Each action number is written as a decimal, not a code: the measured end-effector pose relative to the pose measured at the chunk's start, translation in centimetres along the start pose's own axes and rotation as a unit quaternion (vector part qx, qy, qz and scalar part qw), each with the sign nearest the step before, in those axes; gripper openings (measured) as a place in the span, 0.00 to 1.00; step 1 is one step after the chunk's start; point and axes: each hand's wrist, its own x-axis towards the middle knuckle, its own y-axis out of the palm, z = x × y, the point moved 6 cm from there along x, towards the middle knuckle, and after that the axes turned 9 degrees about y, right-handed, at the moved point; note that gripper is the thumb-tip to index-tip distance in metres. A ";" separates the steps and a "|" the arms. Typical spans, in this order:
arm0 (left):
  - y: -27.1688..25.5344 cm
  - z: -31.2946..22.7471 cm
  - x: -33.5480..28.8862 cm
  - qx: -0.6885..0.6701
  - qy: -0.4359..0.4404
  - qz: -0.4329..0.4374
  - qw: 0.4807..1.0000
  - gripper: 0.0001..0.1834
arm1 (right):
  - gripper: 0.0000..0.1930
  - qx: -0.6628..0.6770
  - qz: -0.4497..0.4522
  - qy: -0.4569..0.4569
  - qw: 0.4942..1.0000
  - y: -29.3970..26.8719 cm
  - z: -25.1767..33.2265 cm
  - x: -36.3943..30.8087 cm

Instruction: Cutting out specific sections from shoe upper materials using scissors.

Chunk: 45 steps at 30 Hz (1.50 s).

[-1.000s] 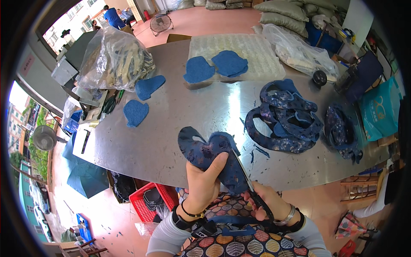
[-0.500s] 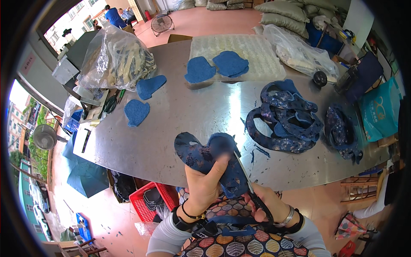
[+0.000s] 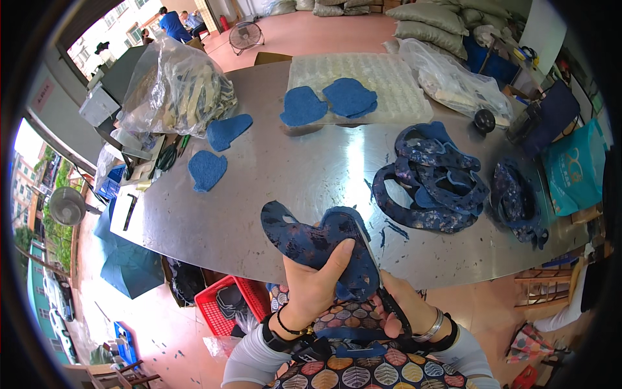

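Note:
Over the table's near edge, my left hand grips a dark blue patterned fabric piece, thumb on top and fingers beneath. The piece has two rounded lobes with a notch between them. My right hand is closed round the black handles of a pair of scissors. Their silver blade lies along the fabric's right edge, pointing away from me; the other blade is hidden. To the right lies a heap of similar patterned, looped fabric pieces, with dark trimmings beside it.
Plain blue cut pieces lie on the metal table, some on a translucent mat. A filled plastic bag stands far left, a teal bag at right. A red basket sits below the table. Other people are far off.
The fabric piece has turned slightly, its left lobe shifting left. My left thumb sits a little further right, and the scissor blade reaches slightly farther up along the edge.

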 end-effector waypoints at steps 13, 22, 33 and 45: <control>-0.2 0.1 0.3 -0.004 0.001 -0.011 1.000 0.10 | 0.50 0.082 -0.003 -0.022 0.996 -0.3 0.8 -0.1; -0.3 0.1 0.2 -0.004 -0.007 -0.023 1.000 0.10 | 0.45 0.049 -0.019 -0.014 0.999 -0.2 -0.3 0.3; 0.0 0.0 0.6 0.028 -0.033 0.078 0.996 0.16 | 0.47 0.089 -0.056 -0.036 0.994 -0.7 0.7 0.2; -0.2 -0.1 0.8 0.036 -0.049 0.084 0.995 0.17 | 0.42 0.023 -0.064 -0.019 0.997 -0.7 -1.1 0.5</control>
